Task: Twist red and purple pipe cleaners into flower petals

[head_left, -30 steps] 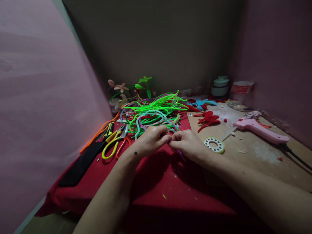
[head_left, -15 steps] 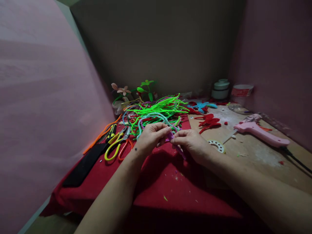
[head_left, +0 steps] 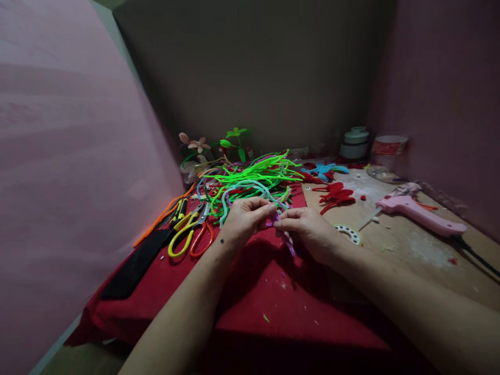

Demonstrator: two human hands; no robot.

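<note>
A purple fuzzy stem piece (head_left: 290,246) is pinched between my two hands over the red cloth (head_left: 269,302), its lower end hanging down to the right. My left hand (head_left: 247,219) holds it from the left with thumb and forefinger. From the right, my right hand (head_left: 304,226) grips it with closed fingertips. Part of the piece is hidden by the fingers. Just beyond the hands lies a heap of bright green fuzzy stems (head_left: 258,172), with pale teal ones (head_left: 244,185) in front.
Yellow-handled pliers (head_left: 182,239), red-handled scissors (head_left: 203,239) and a black flat item (head_left: 136,265) lie left. At right are a tape roll (head_left: 349,234), a pink glue gun (head_left: 422,211) and red fuzzy pieces (head_left: 338,194). Fuzzy flowers (head_left: 236,138) stand behind.
Both hands stay nearly in place, with the left wrist shifted slightly right. The purple piece has turned a little between the fingers, and its hanging end looks lighter.
</note>
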